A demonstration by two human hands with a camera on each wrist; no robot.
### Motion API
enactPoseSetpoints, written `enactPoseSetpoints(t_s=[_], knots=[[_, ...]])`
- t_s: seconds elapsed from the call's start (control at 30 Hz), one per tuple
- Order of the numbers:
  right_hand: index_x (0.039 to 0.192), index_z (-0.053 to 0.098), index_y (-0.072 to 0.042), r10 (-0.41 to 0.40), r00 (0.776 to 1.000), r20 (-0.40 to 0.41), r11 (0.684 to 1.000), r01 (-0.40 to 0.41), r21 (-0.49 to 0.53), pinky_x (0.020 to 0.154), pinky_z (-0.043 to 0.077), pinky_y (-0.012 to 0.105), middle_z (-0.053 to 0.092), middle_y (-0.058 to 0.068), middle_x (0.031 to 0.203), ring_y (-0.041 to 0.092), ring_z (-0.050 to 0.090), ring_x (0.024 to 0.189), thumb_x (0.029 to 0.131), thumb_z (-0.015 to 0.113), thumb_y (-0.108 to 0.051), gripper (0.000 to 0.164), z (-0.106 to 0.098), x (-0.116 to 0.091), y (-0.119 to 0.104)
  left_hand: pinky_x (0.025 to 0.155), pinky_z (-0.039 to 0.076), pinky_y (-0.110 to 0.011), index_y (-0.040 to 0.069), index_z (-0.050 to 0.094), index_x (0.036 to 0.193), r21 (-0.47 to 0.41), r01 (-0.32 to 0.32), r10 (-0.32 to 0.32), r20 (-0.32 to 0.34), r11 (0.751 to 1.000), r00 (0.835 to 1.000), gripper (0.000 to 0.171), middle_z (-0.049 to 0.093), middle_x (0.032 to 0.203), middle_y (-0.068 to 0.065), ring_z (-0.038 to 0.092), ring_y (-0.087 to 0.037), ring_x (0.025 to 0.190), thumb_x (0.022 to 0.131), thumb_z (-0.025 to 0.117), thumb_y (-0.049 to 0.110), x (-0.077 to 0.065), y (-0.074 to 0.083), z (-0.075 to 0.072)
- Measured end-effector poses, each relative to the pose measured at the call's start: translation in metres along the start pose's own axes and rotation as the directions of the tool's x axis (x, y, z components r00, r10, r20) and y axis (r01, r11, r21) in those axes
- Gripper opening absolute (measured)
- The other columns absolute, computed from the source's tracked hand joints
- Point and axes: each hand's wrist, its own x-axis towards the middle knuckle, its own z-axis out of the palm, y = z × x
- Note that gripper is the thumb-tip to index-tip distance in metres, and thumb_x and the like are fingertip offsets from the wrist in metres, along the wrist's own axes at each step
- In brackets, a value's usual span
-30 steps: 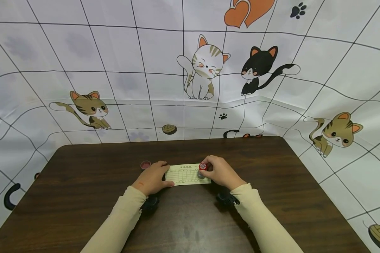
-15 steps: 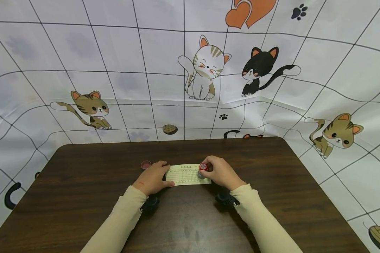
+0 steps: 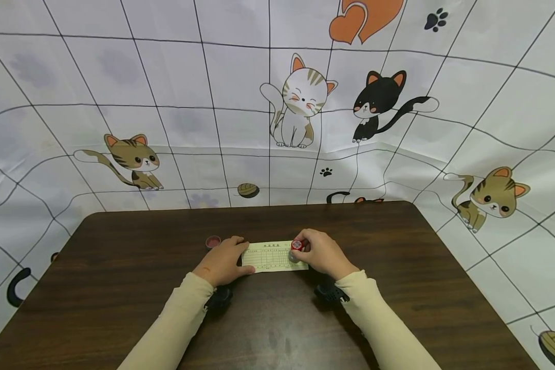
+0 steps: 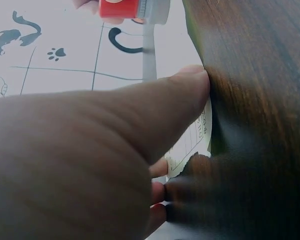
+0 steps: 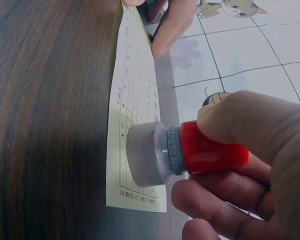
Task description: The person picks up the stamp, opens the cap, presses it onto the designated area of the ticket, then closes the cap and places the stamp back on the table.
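At 4 o'clock the right grip pinches the stamp by its red handle; the grey base meets the printed slip. At 12, by the slip's end, sits the left grip. Surface fills 9 o'clock; cloth with a cat spreads from 1 to 2.

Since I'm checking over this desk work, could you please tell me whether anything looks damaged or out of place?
Yes: in the left wrist view, the paper slip has a ragged end by the left hand, as if torn, unlike its straight opposite end. I see nothing spilled.
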Motion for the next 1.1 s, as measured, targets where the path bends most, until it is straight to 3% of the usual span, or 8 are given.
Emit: enactPoseSetpoints(t_s=[0.43,1.1], knots=[[0.101,0.072,-0.012,0.001,1.0,0.007,0.999,-0.001,0.05,0.067,0.053,0.029,0.067,-0.005,0.09,0.007,0.06,0.076,0.093,0.08,-0.019,0.013,-0.0004,0.0008,0.0015,0.112,0.042,-0.054,0.001,0.055,0.148,-0.003,-0.006,0.006,-0.022,1.0,1.0,0.076,0.049,0.153,-0.021,0.048,-0.04,0.14,0.091,0.079,0.045,0.0005,-0.0017,0.0016],[0.102,0.072,-0.013,0.006,1.0,0.019,0.999,-0.007,0.047,0.066,0.051,0.03,0.067,-0.005,0.091,0.009,0.058,0.074,0.093,0.08,-0.02,0.014,0.0006,0.001,0.0027,0.112,0.042,-0.055,0.001,0.057,0.146,-0.01,0.0,-0.001,-0.027,1.0,1.0,0.076,0.05,0.152,-0.021,0.049,-0.04,0.139,0.09,0.08,0.046,-0.0002,0.0005,0.0012]])
